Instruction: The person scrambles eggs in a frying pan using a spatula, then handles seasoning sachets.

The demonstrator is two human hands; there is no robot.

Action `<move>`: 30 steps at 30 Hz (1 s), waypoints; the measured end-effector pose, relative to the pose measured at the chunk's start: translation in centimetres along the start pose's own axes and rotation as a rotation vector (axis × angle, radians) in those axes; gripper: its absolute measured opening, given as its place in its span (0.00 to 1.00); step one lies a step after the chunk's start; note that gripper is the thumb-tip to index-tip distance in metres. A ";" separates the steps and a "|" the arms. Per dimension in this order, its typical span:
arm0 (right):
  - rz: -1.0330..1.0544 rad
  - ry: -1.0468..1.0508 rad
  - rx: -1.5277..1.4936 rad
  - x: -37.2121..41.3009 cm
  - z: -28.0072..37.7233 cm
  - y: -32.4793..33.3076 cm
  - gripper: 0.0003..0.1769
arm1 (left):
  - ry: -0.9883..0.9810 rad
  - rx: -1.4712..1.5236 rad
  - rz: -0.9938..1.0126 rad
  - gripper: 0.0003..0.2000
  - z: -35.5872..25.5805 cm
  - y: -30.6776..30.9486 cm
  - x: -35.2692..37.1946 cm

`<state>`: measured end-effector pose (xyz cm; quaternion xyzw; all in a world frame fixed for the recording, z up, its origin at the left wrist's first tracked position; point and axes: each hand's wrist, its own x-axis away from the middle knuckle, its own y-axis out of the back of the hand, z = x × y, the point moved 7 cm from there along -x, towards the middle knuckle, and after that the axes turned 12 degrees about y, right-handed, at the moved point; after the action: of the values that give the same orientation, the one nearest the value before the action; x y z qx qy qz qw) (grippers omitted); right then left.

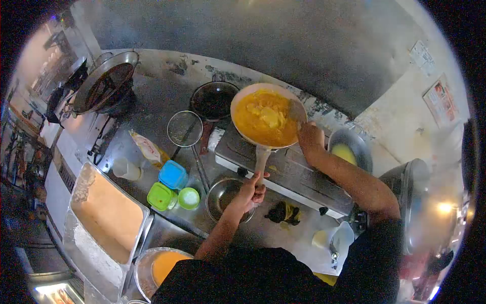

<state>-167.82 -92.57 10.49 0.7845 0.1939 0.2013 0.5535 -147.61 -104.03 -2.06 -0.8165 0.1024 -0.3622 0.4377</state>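
My left hand (251, 192) is wrapped round the pale handle (261, 161) of a frying pan (238, 95) that sits over the stove (238, 147). Thick yellow-orange food (266, 117) with lumps fills the pan. At the pan's right rim, my right hand (310, 137) is closed on a spatula (297, 110), whose broad dark blade dips into the food. Its handle is mostly hidden by my fingers. Below my left hand stands a steel bowl (215, 200).
A strainer (185, 128), a dark pan (214, 101) and lidded tubs (172, 174) stand left of the stove. Trays of batter (109, 213) and white powder (91, 253) lie further left. A bowl of yellow liquid (344, 152) and a clear jug (341, 238) are at right.
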 end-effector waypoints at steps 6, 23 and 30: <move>-0.151 0.217 0.169 -4.2 1.1 4.0 0.15 | 0.096 0.053 -0.010 0.20 0.6 0.4 -0.4; 0.302 0.622 0.015 -0.5 -6.0 13.1 0.17 | 0.095 0.089 -0.049 0.23 1.0 1.6 -2.1; 0.459 0.558 -0.092 2.9 -3.2 7.4 0.16 | 0.072 -0.008 0.003 0.22 0.5 0.8 -1.0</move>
<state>-166.46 -90.84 18.79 0.6965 0.1472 0.5353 0.4546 -147.86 -103.69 -3.34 -0.8046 0.1207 -0.3903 0.4310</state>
